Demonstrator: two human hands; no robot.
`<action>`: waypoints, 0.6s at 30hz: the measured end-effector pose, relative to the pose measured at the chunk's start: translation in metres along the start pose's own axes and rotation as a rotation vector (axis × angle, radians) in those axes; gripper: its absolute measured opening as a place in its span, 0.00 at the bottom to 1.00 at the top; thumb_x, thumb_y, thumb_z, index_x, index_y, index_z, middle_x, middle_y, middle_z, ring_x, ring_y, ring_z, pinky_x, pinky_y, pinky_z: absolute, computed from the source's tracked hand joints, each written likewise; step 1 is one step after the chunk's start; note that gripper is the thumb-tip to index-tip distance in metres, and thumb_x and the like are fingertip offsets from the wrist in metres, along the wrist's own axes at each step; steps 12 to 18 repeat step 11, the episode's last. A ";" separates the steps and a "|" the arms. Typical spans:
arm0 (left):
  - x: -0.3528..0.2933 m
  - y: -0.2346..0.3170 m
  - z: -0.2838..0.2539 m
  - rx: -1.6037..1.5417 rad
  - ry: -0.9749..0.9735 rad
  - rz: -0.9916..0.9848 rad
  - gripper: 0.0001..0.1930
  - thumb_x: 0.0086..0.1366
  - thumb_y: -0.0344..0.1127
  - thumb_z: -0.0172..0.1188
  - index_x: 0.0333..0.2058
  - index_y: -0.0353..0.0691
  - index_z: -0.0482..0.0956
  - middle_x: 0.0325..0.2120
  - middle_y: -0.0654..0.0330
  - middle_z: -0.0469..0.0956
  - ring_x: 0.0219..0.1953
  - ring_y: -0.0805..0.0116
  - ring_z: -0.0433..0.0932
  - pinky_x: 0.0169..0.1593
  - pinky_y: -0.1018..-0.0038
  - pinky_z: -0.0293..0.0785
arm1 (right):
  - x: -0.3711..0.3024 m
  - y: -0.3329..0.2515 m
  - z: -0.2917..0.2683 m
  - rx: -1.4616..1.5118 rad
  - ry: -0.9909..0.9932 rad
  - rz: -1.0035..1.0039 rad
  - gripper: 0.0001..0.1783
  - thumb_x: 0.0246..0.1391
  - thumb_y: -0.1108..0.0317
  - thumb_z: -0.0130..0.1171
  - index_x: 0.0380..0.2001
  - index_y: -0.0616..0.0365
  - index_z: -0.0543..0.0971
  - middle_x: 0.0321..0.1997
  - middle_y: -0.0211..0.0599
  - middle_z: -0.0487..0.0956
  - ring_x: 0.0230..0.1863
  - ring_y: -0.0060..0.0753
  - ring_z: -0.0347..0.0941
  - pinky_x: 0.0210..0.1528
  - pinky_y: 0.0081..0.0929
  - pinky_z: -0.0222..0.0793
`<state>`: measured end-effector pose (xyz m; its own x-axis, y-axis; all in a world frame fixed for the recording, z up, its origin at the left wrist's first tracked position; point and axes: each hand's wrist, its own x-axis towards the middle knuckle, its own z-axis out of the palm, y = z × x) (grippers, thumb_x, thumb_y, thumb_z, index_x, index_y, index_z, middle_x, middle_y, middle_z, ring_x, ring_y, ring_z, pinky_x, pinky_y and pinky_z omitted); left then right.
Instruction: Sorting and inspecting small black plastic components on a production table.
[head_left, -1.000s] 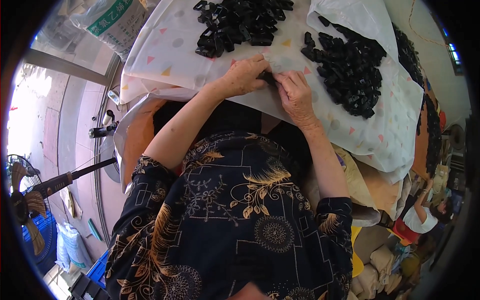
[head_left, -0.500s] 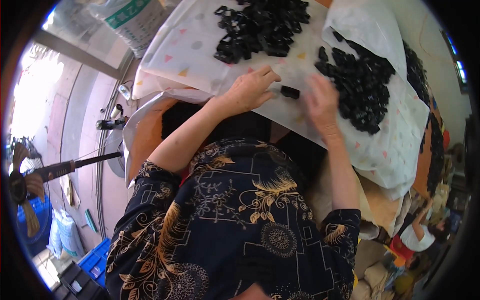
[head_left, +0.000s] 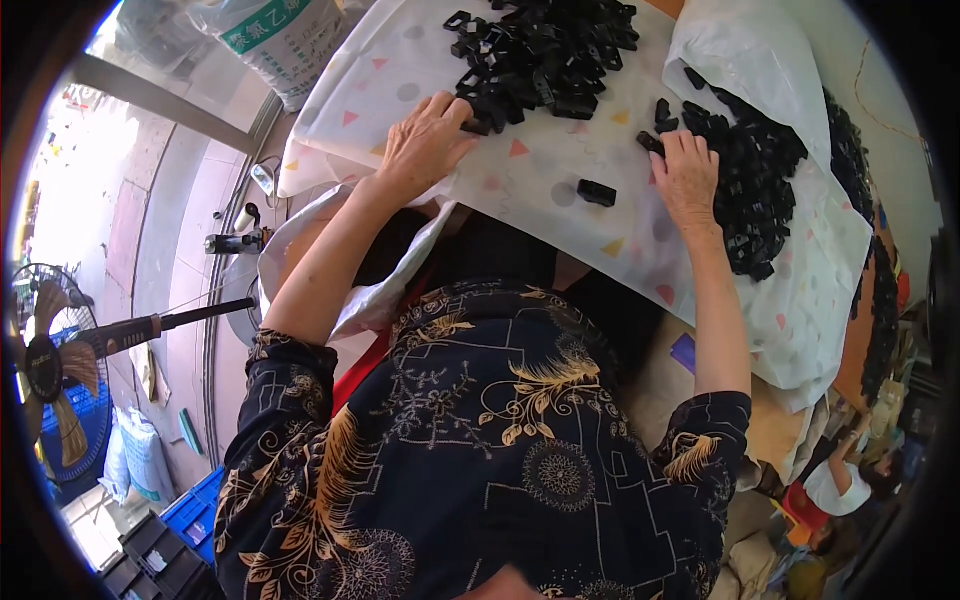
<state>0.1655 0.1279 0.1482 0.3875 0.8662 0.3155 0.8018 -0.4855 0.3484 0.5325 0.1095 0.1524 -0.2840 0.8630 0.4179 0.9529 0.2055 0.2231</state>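
patterned cloth, blocky black plastic pieces

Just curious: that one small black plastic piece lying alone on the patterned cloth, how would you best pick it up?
Pinch the lone black plastic piece across its short sides, probably from above: it lies flat, apart from both piles, with bare patterned cloth around it.

Both bare forearms extend forward and apart, the left hand palm-down with fingers curled and spread, the right hand palm-down with fingers extended and held loosely together.
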 end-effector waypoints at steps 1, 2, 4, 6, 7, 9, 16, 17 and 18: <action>-0.002 0.005 0.001 -0.029 -0.016 -0.003 0.16 0.57 0.35 0.64 0.43 0.42 0.72 0.41 0.58 0.72 0.49 0.54 0.73 0.45 0.58 0.74 | -0.003 0.000 0.004 0.086 0.047 0.012 0.13 0.50 0.66 0.66 0.39 0.53 0.77 0.38 0.33 0.75 0.42 0.38 0.72 0.43 0.36 0.66; -0.002 0.007 0.003 -0.038 -0.018 0.005 0.16 0.57 0.35 0.64 0.43 0.42 0.72 0.41 0.58 0.72 0.49 0.54 0.73 0.45 0.58 0.74 | -0.004 -0.001 0.004 0.171 0.096 0.021 0.13 0.50 0.68 0.65 0.39 0.54 0.76 0.38 0.34 0.76 0.40 0.38 0.74 0.42 0.35 0.68; -0.002 0.010 0.008 -0.060 0.052 0.008 0.16 0.57 0.35 0.64 0.42 0.41 0.72 0.40 0.57 0.72 0.48 0.54 0.74 0.44 0.58 0.74 | -0.007 -0.002 0.003 0.393 0.109 0.108 0.13 0.50 0.71 0.64 0.41 0.55 0.76 0.37 0.35 0.77 0.39 0.39 0.75 0.41 0.33 0.70; 0.003 0.011 0.008 -0.022 0.023 0.037 0.15 0.57 0.35 0.64 0.41 0.41 0.71 0.39 0.57 0.72 0.48 0.54 0.74 0.44 0.58 0.74 | -0.006 -0.003 -0.001 0.728 0.090 0.216 0.17 0.51 0.76 0.62 0.46 0.59 0.75 0.38 0.38 0.76 0.36 0.37 0.76 0.39 0.28 0.72; 0.006 0.012 0.006 0.024 -0.007 0.059 0.15 0.57 0.34 0.64 0.41 0.41 0.71 0.39 0.57 0.73 0.47 0.54 0.74 0.43 0.58 0.74 | -0.008 -0.001 -0.005 0.718 0.094 0.222 0.17 0.51 0.76 0.62 0.46 0.59 0.75 0.38 0.38 0.76 0.36 0.37 0.76 0.39 0.28 0.72; 0.013 0.012 0.003 0.056 -0.074 0.083 0.14 0.57 0.34 0.64 0.40 0.40 0.71 0.40 0.56 0.73 0.47 0.54 0.74 0.43 0.57 0.74 | -0.008 0.000 -0.020 0.809 -0.029 0.260 0.16 0.52 0.75 0.61 0.46 0.60 0.76 0.41 0.38 0.76 0.35 0.33 0.75 0.40 0.28 0.72; 0.017 0.012 0.006 0.062 -0.190 0.102 0.14 0.56 0.33 0.64 0.40 0.40 0.71 0.41 0.55 0.74 0.49 0.51 0.74 0.45 0.57 0.73 | -0.012 0.010 -0.026 0.707 -0.079 0.109 0.15 0.54 0.76 0.59 0.47 0.60 0.76 0.42 0.37 0.76 0.38 0.32 0.75 0.41 0.26 0.72; 0.017 0.012 0.006 0.062 -0.190 0.102 0.14 0.56 0.33 0.64 0.40 0.40 0.71 0.41 0.55 0.74 0.49 0.51 0.74 0.45 0.57 0.73 | -0.012 0.010 -0.026 0.707 -0.079 0.109 0.15 0.54 0.76 0.59 0.47 0.60 0.76 0.42 0.37 0.76 0.38 0.32 0.75 0.41 0.26 0.72; 0.017 0.012 0.006 0.062 -0.190 0.102 0.14 0.56 0.33 0.64 0.40 0.40 0.71 0.41 0.55 0.74 0.49 0.51 0.74 0.45 0.57 0.73 | -0.012 0.010 -0.026 0.707 -0.079 0.109 0.15 0.54 0.76 0.59 0.47 0.60 0.76 0.42 0.37 0.76 0.38 0.32 0.75 0.41 0.26 0.72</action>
